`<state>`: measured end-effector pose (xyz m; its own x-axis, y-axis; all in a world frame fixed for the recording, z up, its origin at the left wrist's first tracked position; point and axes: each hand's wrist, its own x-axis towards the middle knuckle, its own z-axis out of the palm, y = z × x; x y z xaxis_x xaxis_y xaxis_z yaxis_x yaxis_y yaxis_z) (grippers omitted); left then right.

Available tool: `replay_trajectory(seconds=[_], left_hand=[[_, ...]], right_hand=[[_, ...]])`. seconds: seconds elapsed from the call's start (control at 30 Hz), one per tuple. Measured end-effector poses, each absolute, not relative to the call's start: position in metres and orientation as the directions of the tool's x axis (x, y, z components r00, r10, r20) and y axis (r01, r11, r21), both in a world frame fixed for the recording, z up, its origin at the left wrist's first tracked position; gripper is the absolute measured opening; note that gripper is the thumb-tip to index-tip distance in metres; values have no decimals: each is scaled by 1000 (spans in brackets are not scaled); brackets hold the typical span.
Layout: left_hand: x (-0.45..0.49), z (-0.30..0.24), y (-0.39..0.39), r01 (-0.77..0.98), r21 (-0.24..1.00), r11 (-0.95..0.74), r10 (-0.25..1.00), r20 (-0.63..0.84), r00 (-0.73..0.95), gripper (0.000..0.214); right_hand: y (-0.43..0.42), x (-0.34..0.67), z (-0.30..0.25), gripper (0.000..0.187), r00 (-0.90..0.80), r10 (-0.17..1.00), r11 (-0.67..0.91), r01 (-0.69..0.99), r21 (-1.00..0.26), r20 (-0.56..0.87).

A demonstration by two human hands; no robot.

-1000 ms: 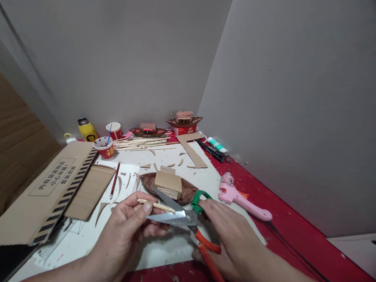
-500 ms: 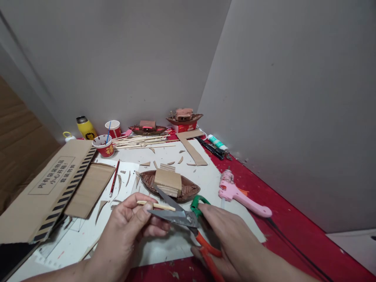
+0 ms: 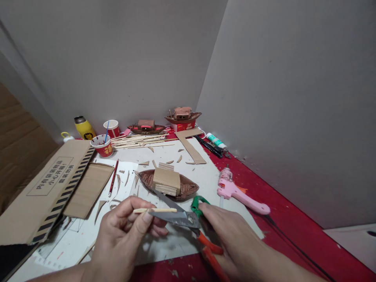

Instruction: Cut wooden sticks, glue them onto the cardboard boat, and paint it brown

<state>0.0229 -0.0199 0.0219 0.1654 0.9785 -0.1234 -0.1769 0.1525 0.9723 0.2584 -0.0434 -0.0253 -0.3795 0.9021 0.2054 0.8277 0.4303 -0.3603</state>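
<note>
Pinched between the thumb and fingers of my left hand [image 3: 129, 227] is a short pale wooden stick [image 3: 164, 210], lying nearly level. My right hand [image 3: 232, 231] grips a pair of scissors [image 3: 180, 219] with one green and one orange handle. The blades are apart, and the lower one lies along the stick near my left thumb. Just beyond the blades, a brown model boat [image 3: 188, 187] with a cardboard cabin [image 3: 167, 179] rests on white paper.
A pink glue gun [image 3: 235, 192] lies on the right with its cord trailing forward. Two finished boats [image 3: 182, 114] stand at the back, near paper cups [image 3: 102, 149] and wooden sticks [image 3: 141, 140]. Cardboard [image 3: 58, 184] covers the left side. Cardboard scraps [image 3: 119, 182] litter the paper.
The stick has tilted to lie more level, and its left end has shifted a little left in my left hand. The scissors stay apart, almost in the same place. The view has shifted slightly.
</note>
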Motion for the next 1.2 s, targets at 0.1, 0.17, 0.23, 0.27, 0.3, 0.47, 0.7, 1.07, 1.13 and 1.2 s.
replay_trajectory(seconds=[0.1, 0.17, 0.23, 0.27, 0.3, 0.47, 0.7, 1.07, 1.13, 1.2], left_hand=[[22, 22, -22, -118, 984, 134, 978, -113, 174, 29], [21, 21, -21, -106, 983, 148, 964, -119, 239, 28], [21, 21, -22, -107, 983, 151, 957, -118, 265, 27], [21, 21, -23, -109, 983, 147, 961, -116, 251, 27], [22, 22, -25, -105, 985, 136, 969, -110, 220, 28], [28, 26, -34, -42, 998, 57, 995, -53, 84, 31], [27, 16, -32, -28, 996, 80, 996, -79, 51, 31], [27, 17, -37, 223, 963, -150, 987, 158, -18, 23], [24, 19, -36, 285, 935, -210, 976, 218, 2, 16], [22, 21, -36, 308, 915, -259, 964, 264, 27, 8]], right_hand=[[-41, 262, -31, 44, -403, 854, 497, 820, -285, 330], [-40, 262, -33, 41, -393, 860, 490, 816, -308, 327], [-41, 261, -31, 26, -378, 884, 461, 804, -375, 275], [-41, 260, -29, 19, -372, 895, 443, 798, -408, 246], [-42, 258, -28, 14, -367, 904, 428, 792, -435, 220], [-47, 255, -23, 16, -344, 929, 363, 783, -505, 134], [-49, 255, -20, 19, -325, 945, 289, 784, -550, 32], [-49, 255, -8, 22, -345, 938, 247, 733, -634, -33], [-47, 255, -5, 19, -355, 934, 254, 746, -615, -45], [-45, 255, -5, 19, -362, 931, 272, 761, -589, -38]])
